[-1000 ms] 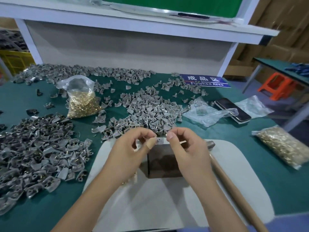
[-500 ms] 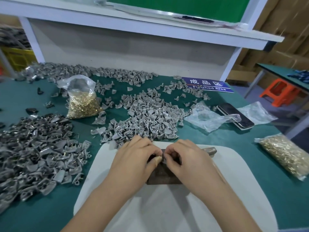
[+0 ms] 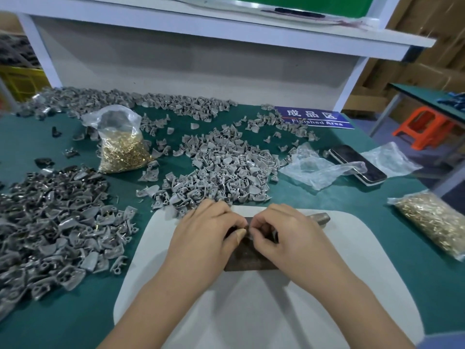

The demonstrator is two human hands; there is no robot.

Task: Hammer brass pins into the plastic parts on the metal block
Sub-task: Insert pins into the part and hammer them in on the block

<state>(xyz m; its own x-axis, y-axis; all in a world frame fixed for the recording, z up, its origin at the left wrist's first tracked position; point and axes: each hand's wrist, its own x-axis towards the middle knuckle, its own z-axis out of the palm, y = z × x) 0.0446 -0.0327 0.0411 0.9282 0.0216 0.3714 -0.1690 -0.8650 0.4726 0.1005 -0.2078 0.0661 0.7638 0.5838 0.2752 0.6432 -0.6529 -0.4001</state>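
**Hands meeting over block**

Left hand (image 3: 206, 238) and right hand (image 3: 284, 238) brought together atop metal block (image 3: 247, 260), fingers curled, fingertips pinching something small at block's top edge (too small to identify). Block seated on white mat (image 3: 226, 311), mostly covered by both hands. Hammer head (image 3: 320, 218) just beyond right hand. Grey plastic parts (image 3: 221, 170) heaped behind mat; darker heap (image 3: 52, 222) at left. Bag of brass pins (image 3: 122, 147) behind left, second bag (image 3: 432, 222) at right. Green tabletop (image 3: 352, 202); phone (image 3: 357, 163) beside blue sign (image 3: 313, 117). White shelf (image 3: 226, 31) above, orange stool (image 3: 425, 127) beyond.
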